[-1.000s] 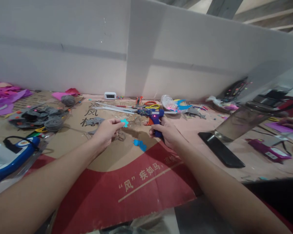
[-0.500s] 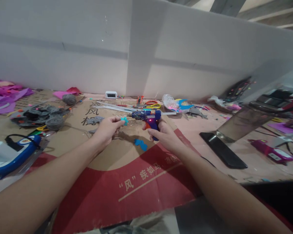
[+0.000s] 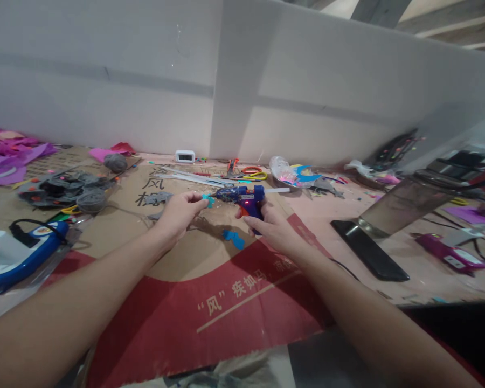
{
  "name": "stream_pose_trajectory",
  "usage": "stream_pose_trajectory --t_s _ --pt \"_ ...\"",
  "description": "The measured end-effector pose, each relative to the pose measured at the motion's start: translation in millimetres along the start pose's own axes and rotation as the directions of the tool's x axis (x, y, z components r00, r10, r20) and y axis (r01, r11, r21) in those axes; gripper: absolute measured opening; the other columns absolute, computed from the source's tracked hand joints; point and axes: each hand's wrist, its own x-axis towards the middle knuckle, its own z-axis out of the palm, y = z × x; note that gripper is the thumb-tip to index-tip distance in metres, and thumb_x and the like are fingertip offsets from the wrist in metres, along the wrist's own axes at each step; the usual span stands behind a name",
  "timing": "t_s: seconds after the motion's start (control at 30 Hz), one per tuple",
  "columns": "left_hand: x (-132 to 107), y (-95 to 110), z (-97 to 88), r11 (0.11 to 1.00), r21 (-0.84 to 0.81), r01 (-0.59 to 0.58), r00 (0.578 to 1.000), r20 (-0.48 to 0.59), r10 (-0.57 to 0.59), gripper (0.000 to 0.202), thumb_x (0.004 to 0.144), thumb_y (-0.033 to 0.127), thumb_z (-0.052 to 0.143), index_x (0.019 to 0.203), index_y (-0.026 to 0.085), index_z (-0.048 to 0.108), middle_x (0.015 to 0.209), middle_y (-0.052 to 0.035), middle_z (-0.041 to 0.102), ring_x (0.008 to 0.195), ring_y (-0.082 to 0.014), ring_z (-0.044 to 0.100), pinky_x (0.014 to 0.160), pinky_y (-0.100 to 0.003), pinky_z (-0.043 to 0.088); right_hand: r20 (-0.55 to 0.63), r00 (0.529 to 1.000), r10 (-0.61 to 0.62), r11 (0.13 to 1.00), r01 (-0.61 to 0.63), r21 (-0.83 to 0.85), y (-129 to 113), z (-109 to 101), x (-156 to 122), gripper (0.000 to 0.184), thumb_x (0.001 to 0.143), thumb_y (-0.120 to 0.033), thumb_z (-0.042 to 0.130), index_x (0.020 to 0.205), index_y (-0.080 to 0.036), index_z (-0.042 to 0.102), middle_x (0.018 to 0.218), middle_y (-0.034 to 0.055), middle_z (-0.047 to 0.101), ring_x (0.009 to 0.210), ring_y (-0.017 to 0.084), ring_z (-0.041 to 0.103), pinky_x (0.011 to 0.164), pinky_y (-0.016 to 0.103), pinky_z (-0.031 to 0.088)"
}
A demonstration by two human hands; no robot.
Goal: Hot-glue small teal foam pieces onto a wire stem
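Red-and-brown cardboard sheet [image 3: 210, 307] fills lower centre of frame; right hand [image 3: 271, 229] at frame centre, closed round the grip of the glue gun [image 3: 246, 195]; left hand [image 3: 178, 213] just left of it, thumb and fingers pinched on a small teal cutout [image 3: 208, 200]; gun's long axis runs near level across the frame, nozzle pointing left, tip at the cutout; gun blue, orange trigger, red light lit, white stick out the back to the right; blue scrap [image 3: 232, 238] on the cardboard just below.
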Motion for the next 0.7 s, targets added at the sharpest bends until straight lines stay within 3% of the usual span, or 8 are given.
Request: stream_pose_trajectory --t_s 0.37,0.57,0.7 --pt "2.7 -6.8 -3.5 0.985 0.101 -0.142 0.989 -0.025 0.145 0.019 0.068 0.033 0.073 0.075 0.017 0.067 0.057 0.0020 0.054 0.046 -0.0080 0.038 0.044 -0.022 0.026 -0.037 0.998 -0.046 0.999 0.045 -0.028 3.5 1.8 -0.2 0.030 0.084 -0.024 0.057 0.112 -0.021 0.046 0.091 0.0035 0.060 0.061 0.011 0.050 0.050 0.025 0.044" --pt "3.3 -7.1 -3.6 0.988 0.098 -0.120 0.993 -0.011 0.121 0.017 0.068 0.031 0.073 0.077 0.017 0.067 0.057 0.0034 0.053 0.044 -0.0070 0.035 0.043 -0.022 0.022 -0.043 0.995 -0.091 0.995 0.089 -0.048 3.8 2.1 -0.6 0.027 0.086 -0.026 0.055 0.111 -0.022 0.046 0.096 0.0060 0.061 0.069 0.013 0.052 0.053 0.026 0.045" --pt "0.3 -3.7 -1.9 0.997 0.047 -0.062 0.998 0.007 0.062 0.016 0.069 0.029 0.073 0.073 0.017 0.062 0.052 0.0056 0.046 0.041 -0.0056 0.032 0.041 -0.021 0.020 -0.053 0.998 -0.044 0.998 0.042 -0.037 3.9 0.5 1.0 0.031 0.083 -0.025 0.057 0.111 -0.022 0.046 0.095 0.0045 0.062 0.063 0.011 0.050 0.052 0.024 0.044"
